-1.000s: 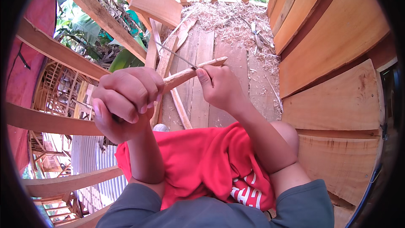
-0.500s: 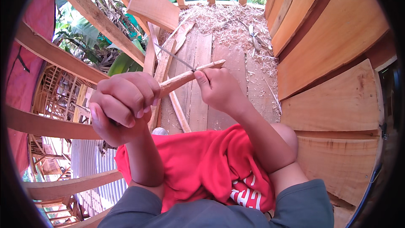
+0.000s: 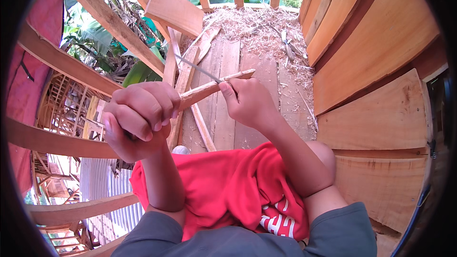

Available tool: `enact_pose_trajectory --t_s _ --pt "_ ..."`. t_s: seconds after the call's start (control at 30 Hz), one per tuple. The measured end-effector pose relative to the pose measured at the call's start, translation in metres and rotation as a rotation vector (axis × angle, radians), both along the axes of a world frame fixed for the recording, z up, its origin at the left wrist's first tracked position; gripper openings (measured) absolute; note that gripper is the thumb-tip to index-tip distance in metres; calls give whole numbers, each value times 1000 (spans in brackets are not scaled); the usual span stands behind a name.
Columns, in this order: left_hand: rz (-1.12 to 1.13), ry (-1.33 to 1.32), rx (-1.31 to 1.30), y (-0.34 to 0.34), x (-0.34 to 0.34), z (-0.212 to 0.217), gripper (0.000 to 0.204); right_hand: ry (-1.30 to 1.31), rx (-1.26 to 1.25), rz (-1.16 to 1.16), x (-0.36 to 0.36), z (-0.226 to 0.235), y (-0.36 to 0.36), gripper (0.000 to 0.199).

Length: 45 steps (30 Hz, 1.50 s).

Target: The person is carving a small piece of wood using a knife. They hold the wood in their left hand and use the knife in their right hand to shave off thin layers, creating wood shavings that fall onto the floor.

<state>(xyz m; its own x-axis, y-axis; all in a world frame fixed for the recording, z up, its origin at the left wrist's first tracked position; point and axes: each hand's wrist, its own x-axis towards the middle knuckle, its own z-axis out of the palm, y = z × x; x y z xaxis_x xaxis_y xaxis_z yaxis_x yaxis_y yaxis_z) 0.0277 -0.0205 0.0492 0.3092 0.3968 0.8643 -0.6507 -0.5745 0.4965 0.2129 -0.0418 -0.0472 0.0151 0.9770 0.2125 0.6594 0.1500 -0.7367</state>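
Note:
My left hand point(image 3: 140, 116) is closed round the near end of a roughly cut wooden stick point(image 3: 200, 92), which slants up to the right and ends in a narrower, pale tip. My right hand point(image 3: 248, 101) is a closed fist by the stick's far part, with the thumb along the top. From that fist a thin grey knife blade point(image 3: 197, 68) points up and left, crossing the stick where it meets the thumb. The knife's handle is hidden inside the fingers. Both hands are raised above my lap, over red cloth point(image 3: 214, 176).
Wood shavings point(image 3: 266, 28) cover the far end of the plank floor point(image 3: 228, 62). Loose wooden strips point(image 3: 202, 126) lie beyond my knees, near a tilted board point(image 3: 173, 9). Slatted rails point(image 3: 109, 24) stand at left, a plank wall point(image 3: 376, 47) at right.
The knife blade has turned a little, and more of its flat side shows. Both hands keep their grips and nearly the same places.

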Motion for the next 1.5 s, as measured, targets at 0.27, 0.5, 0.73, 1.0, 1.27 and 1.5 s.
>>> enact_pose_trajectory --t_s 0.27,0.5,0.73,1.0,1.27,1.5 --pt "22 -12 -29 3 -3 -2 50 69 -1 53 -4 4 -3 43" --pt "64 -51 -52 2 -1 -2 50 141 179 10 -8 -16 5 42" --pt "42 11 -15 2 -5 -4 50 94 -17 93 -9 -2 -1 42" --pt "21 -1 5 2 5 -1 50 203 51 43 3 -25 11 43" --pt "30 100 -19 3 -9 1 48 216 -49 82 -5 -14 14 49" --pt "-37 118 -5 4 -9 2 48 111 -125 68 15 -15 18 45"
